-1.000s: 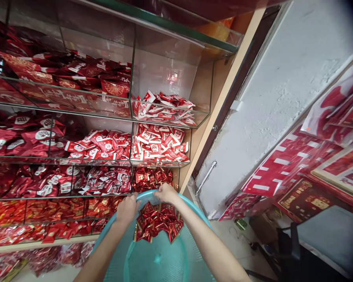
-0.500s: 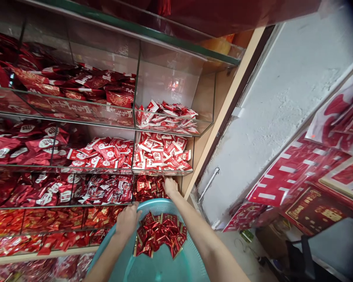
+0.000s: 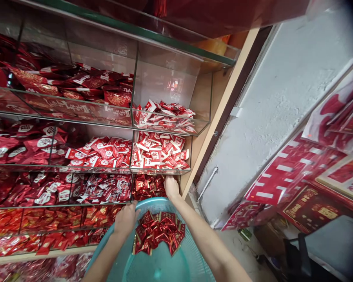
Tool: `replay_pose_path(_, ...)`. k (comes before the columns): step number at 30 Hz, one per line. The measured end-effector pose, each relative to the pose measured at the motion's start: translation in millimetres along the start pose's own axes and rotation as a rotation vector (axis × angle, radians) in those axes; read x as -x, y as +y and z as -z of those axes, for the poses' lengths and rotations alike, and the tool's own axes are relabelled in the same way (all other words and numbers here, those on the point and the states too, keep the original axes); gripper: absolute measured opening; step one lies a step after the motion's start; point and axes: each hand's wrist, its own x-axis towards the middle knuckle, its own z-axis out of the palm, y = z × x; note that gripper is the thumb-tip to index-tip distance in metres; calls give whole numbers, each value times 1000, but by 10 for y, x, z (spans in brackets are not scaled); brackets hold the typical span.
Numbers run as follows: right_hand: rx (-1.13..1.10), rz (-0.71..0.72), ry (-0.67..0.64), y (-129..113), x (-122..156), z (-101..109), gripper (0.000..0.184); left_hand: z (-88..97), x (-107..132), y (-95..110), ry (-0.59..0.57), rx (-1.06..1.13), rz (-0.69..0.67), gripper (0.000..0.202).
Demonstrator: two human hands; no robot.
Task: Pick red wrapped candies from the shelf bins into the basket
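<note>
A teal plastic basket (image 3: 191, 254) is held up against a glass shelf unit. Its rim is gripped by my left hand (image 3: 126, 219), fingers curled over the edge. A pile of small red and gold foil packets (image 3: 157, 233) lies in the basket. My right hand (image 3: 171, 186) reaches over the rim into the shelf compartment of similar red and gold packets (image 3: 148, 184); its fingers are inside the bin and mostly hidden.
Glass shelves (image 3: 91, 117) hold many red packets in separate compartments, some red and white (image 3: 160, 150). A wooden frame post (image 3: 223, 105) and a white wall (image 3: 282, 90) stand right. Red paper decorations (image 3: 306, 172) lean at far right.
My right hand has left the basket rim and reached forward into the shelf compartment. The left hand stays on the rim. The view has tilted down slightly.
</note>
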Motion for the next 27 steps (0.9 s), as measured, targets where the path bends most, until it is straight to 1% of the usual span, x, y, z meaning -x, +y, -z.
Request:
replay_pose_path(2,-51,36,53,12,126,104,32,-12,-2,-1,5,3,3,34)
replay_pose_path(5,-208,102,187,73,354,230,19,-14,-2,4,-1,6,9,34)
replay_pose_path(7,-337,103,266,132,506,262,15,-10,-1,11,0,0,7,34)
replay_pose_path(8,-413,80,277,161,577,258,14,-8,1,15,1,-4,7,34)
replay_pose_path(10,-605,-14,228,204,703,213,13,-4,5,25,0,-6,8,33)
replay_pose_path(13,-923,-186,82,230,847,90,15,3,15,45,1,11,5,34)
replay_pose_path(16,-1101,-294,7,240,939,-49,20,11,23,64,-3,17,-9,35)
replay_pose_path(19,-1142,-329,-36,267,992,-182,22,13,26,75,-16,0,-16,36)
replay_pose_path(23,-1126,-318,-68,298,1031,-339,21,3,28,73,-21,-5,-19,35)
replay_pose_path(27,-1154,-320,-109,270,1068,-420,21,7,36,66,-25,5,-21,34)
